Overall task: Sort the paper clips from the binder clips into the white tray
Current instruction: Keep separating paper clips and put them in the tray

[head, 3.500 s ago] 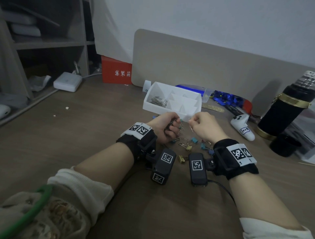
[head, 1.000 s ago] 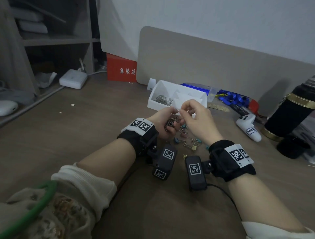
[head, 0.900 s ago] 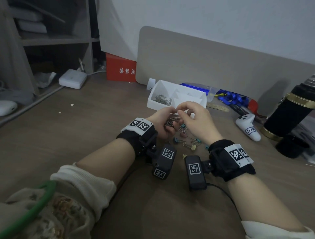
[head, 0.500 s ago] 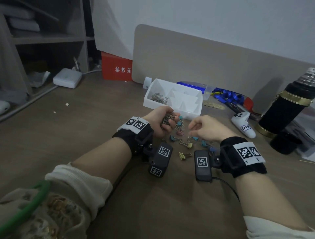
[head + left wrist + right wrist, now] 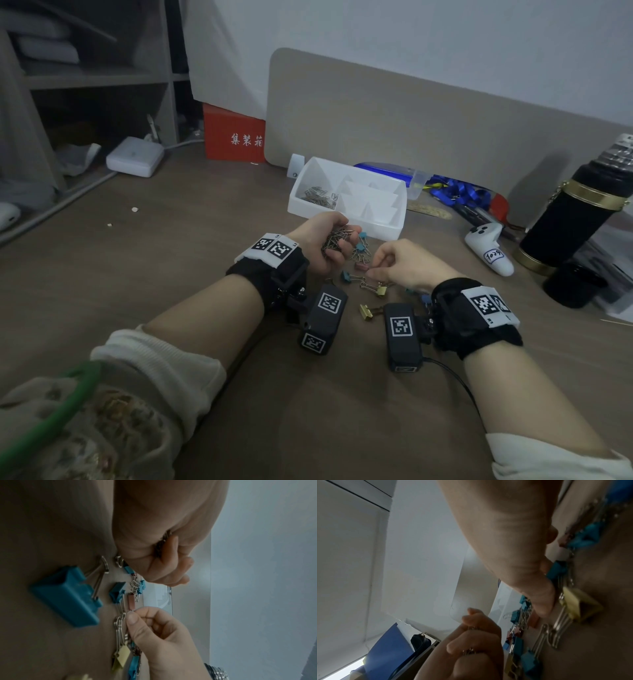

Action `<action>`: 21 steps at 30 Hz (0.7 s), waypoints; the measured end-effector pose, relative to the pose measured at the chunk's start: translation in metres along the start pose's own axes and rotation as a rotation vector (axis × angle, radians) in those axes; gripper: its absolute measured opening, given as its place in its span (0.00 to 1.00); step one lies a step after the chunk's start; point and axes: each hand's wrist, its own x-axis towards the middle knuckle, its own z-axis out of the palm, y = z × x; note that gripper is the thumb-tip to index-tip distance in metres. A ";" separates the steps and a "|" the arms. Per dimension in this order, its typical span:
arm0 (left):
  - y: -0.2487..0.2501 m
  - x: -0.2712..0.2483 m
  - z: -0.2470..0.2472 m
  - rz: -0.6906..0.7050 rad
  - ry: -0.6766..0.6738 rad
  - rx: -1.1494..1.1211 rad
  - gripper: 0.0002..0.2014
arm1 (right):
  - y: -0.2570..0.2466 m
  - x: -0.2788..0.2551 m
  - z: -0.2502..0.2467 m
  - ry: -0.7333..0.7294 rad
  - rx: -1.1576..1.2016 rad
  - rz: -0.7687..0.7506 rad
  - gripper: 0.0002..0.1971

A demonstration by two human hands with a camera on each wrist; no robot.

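My left hand point(image 5: 334, 248) hovers just in front of the white tray point(image 5: 394, 233) and grips a bunch of paper clips point(image 5: 337, 238), which also show in its fist point(image 5: 161, 545) in the left wrist view. My right hand point(image 5: 371, 272) is down on the table. Its thumb and forefinger pinch a small paper clip point(image 5: 131, 610) beside a pink binder clip point(image 5: 132, 601). Teal binder clips point(image 5: 346, 276) and gold binder clips point(image 5: 381, 290) lie scattered between my hands. More paper clips point(image 5: 318, 197) lie in the tray's left compartment.
A white controller point(image 5: 489, 251) and a black flask point(image 5: 575, 219) stand to the right. Blue lanyards point(image 5: 459, 193) and a beige board point(image 5: 411, 120) are behind the tray. A red box point(image 5: 236, 137) and a white adapter point(image 5: 134, 161) sit at the back left.
My right hand left the left hand's bunch, swung right and came down to the scattered clips on the table. The left hand kept its bunch and barely moved.
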 end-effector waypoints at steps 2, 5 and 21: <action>0.000 0.000 0.000 0.000 0.002 0.003 0.14 | -0.003 0.001 0.002 -0.010 -0.011 -0.004 0.06; -0.001 0.002 -0.001 -0.004 0.002 0.005 0.14 | -0.005 0.001 0.003 -0.017 -0.040 -0.010 0.07; -0.007 0.003 0.008 -0.092 -0.067 0.154 0.16 | -0.026 -0.010 -0.017 0.489 0.348 -0.265 0.04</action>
